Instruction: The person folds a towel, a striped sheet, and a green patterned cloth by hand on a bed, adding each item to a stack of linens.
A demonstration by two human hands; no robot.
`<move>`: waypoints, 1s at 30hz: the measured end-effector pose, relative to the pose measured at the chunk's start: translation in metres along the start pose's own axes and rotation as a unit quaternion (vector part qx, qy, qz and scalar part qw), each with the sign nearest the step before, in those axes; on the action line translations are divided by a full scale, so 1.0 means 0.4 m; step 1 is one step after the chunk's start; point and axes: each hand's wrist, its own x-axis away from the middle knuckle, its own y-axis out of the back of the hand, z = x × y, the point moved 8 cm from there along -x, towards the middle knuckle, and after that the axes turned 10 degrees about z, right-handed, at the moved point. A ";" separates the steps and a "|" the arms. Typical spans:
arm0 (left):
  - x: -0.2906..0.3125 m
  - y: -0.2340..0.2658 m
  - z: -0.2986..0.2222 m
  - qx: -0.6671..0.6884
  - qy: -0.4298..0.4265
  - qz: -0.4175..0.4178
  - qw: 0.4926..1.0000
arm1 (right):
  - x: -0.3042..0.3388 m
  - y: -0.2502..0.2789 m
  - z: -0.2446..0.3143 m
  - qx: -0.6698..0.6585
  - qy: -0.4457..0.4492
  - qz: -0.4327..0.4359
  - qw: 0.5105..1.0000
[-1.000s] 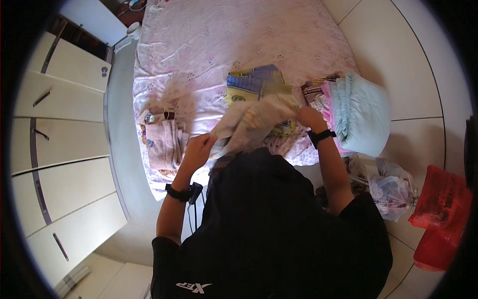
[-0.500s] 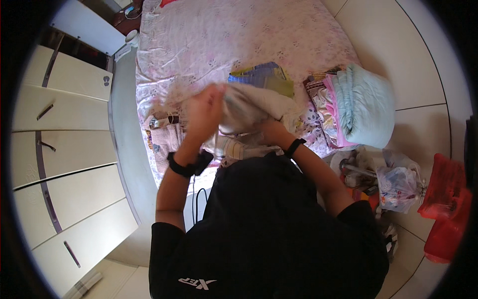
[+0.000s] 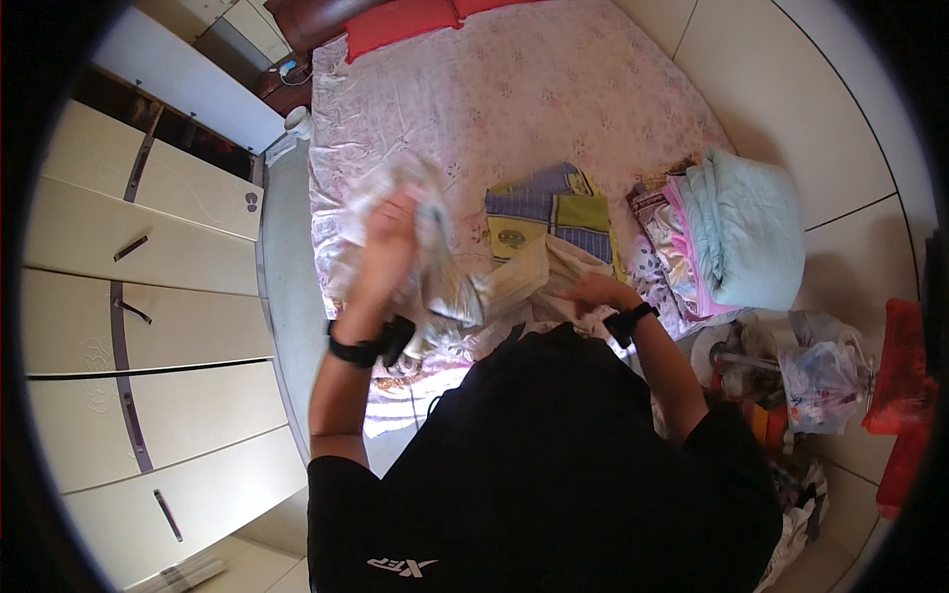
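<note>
My left hand (image 3: 392,225) is raised over the near left part of the bed, closed on a bunched pale cloth (image 3: 450,289). The cloth is smeared by motion, so its exact kind is unclear. It spreads over the bed's near edge toward my right hand (image 3: 601,293). That hand is lower, its fingers curled at the cloth's beige right part (image 3: 549,265). Just beyond the cloth lies a blue and yellow-green patterned fabric piece (image 3: 539,212), flat on the bed.
A floral pink sheet covers the bed (image 3: 474,109), with red pillows (image 3: 400,28) at its far end. To the right stands a stack of folded bedding topped by a pale-blue quilt (image 3: 746,229). Plastic bags (image 3: 825,381) sit at lower right, cream drawers (image 3: 198,316) at left.
My left hand has moved up the bed, lifting the cloth with it. The cloth has shifted left, uncovering more of the blue and yellow-green fabric. The view now takes in the red pillows.
</note>
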 end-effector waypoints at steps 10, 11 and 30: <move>0.082 -0.263 0.006 0.573 0.219 0.060 0.788 | 0.054 0.211 0.558 0.018 0.176 -0.248 0.952; 0.080 -0.255 0.005 0.574 0.222 0.055 0.786 | 0.055 0.210 0.569 0.020 0.176 -0.242 0.954; 0.175 -0.371 0.119 0.661 0.317 -0.033 0.679 | 0.010 0.195 0.260 -0.275 0.122 -0.255 0.919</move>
